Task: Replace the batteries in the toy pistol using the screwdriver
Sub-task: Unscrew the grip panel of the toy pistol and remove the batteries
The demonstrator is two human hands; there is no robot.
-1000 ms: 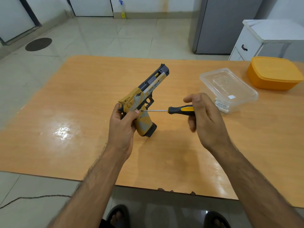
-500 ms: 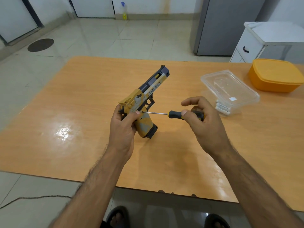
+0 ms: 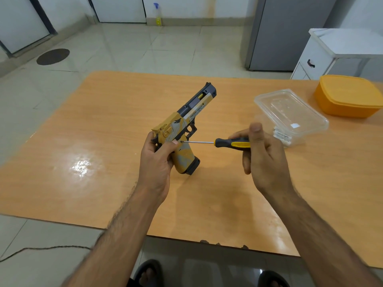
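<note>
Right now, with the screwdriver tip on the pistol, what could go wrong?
The screwdriver tip sits right beside the left hand thumb on the toy pistol; a slip could jab it. The right hand grips only the handle's end, so the shaft may wobble off the screw. A freed screw could drop onto the table.

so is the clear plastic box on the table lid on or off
On. The clear plastic box sits closed on the table, its lid seated flush over the rim; something white shows through its near wall.
</note>
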